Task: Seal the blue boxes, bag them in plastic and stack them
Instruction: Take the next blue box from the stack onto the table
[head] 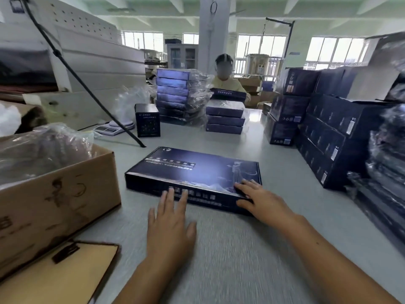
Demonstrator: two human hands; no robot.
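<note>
We noted the blue box [197, 170] lying flat, lid down, in the middle of the table [241, 260]. Our left hand [171, 227] was open, straight fingertips touching its near wall. Our right hand [263, 199] lay over the near right corner, fingers flat on the lid, thumb against the front.

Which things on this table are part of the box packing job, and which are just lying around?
Job: blue box touched by the left hand and right hand; tall bagged stack; shorter stack beside it.
Lying about: digital scale; small upright box; tan flat board.
</note>
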